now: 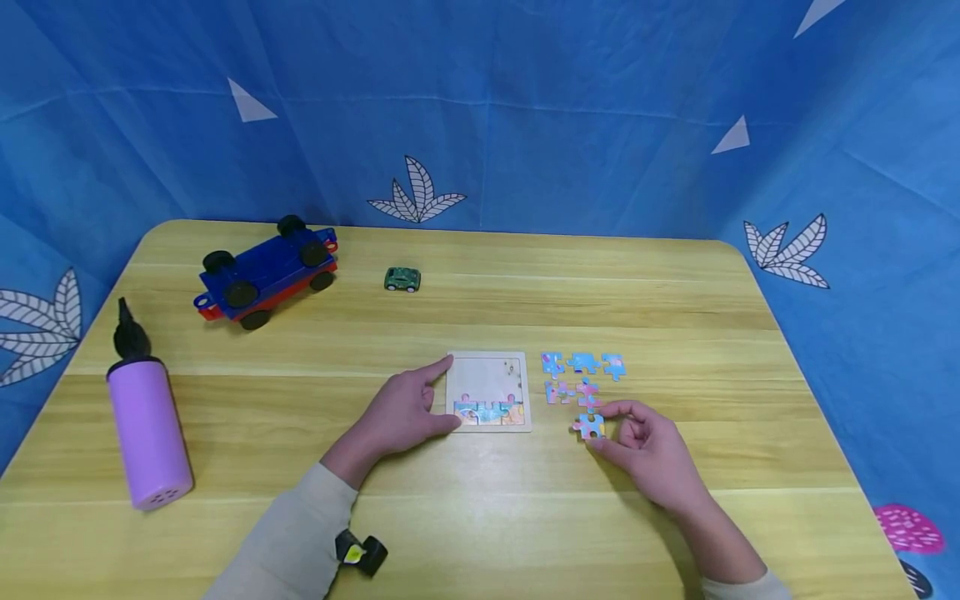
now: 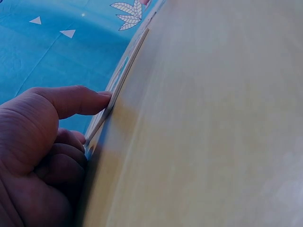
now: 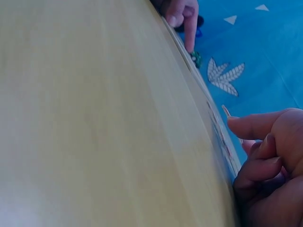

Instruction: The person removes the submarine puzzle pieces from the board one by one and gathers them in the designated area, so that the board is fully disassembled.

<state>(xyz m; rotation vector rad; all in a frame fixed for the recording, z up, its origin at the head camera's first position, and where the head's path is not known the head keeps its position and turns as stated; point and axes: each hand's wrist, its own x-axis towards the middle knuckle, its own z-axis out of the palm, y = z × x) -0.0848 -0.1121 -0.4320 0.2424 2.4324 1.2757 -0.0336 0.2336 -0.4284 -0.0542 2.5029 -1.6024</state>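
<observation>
A square jigsaw puzzle tray (image 1: 488, 430) lies on the table, with several colourful pieces (image 1: 489, 413) fitted along its near side. At its left edge, my left hand (image 1: 401, 412) holds the tray with the thumb by the near corner and the index finger by the far corner. My right hand (image 1: 652, 450) pinches a blue and pink puzzle piece (image 1: 590, 427) between thumb and index finger, right of the tray. In the right wrist view that piece (image 3: 226, 111) is seen edge-on, lifted off the table. Several loose pieces (image 1: 584, 362) lie beyond it in two rows.
Toward the back left, a blue and red toy vehicle (image 1: 270, 271) rests with its wheels exposed. A small green toy car (image 1: 402, 279) stands to its right. A purple hand pump (image 1: 150, 433) lies near the left edge. Blue patterned cloth (image 1: 480, 108) hangs behind the table.
</observation>
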